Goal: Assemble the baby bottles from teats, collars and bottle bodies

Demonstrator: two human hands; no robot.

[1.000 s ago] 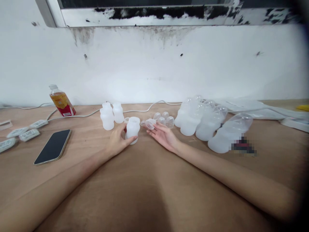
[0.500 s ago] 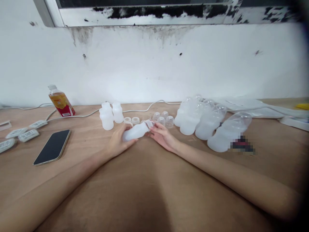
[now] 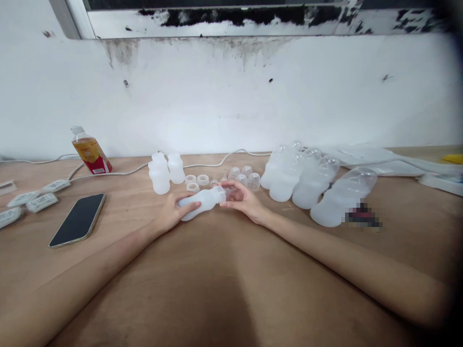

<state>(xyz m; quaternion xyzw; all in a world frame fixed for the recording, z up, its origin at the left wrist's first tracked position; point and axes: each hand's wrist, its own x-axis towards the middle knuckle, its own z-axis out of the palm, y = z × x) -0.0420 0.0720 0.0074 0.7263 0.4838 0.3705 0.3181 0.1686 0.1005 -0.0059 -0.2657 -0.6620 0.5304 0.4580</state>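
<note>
My left hand (image 3: 171,211) is wrapped round the body of a frosted white baby bottle (image 3: 202,201), which lies tilted with its neck to the right. At that neck, my right hand (image 3: 243,198) has its fingers closed round a clear cap (image 3: 227,193), partly hidden by the fingers. Just behind the bottle lie several pale screw rings (image 3: 192,187). Small clear teats (image 3: 215,182) show beside the right fingertips. Clear dome caps (image 3: 253,181) stand behind my right hand.
Two open frosted bottles (image 3: 159,174) stand at the back left. Several capped bottles (image 3: 327,207) stand at right. A phone (image 3: 77,220), a drink bottle (image 3: 92,152) and white labelled packets (image 3: 42,202) lie or stand at left. A white cable (image 3: 227,156) runs along the wall.
The bottle has come slightly down and nearer, its neck swung a little lower. My right fingers have gone from pinching at the bottle top to closing round a clear cap there.
</note>
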